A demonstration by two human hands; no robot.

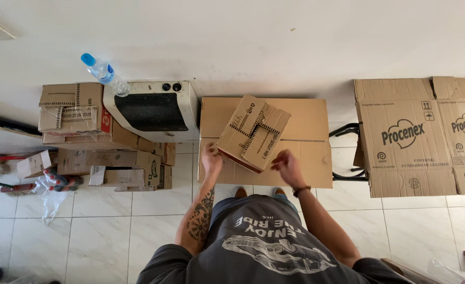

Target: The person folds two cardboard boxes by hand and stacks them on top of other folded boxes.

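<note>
White tiled floor and wall from the head view, small box (253, 132) tilted above large flat box (306, 150), left hand (210, 158) gripping its lower-left edge, right hand (287, 167) just beside it with fingers loosely curled, heater (153, 110) and stacked cartons (77, 113) at left.

White tiled floor (101, 236) carries pretty much everything: big flat brown cardboard box (306, 126) in middle, messy stack of smaller brown cardboard boxes (85, 137) on one side, crumpled clear plastic bag (48, 197) beside stack, tall printed cardboard carton (406, 142) on other side.
</note>
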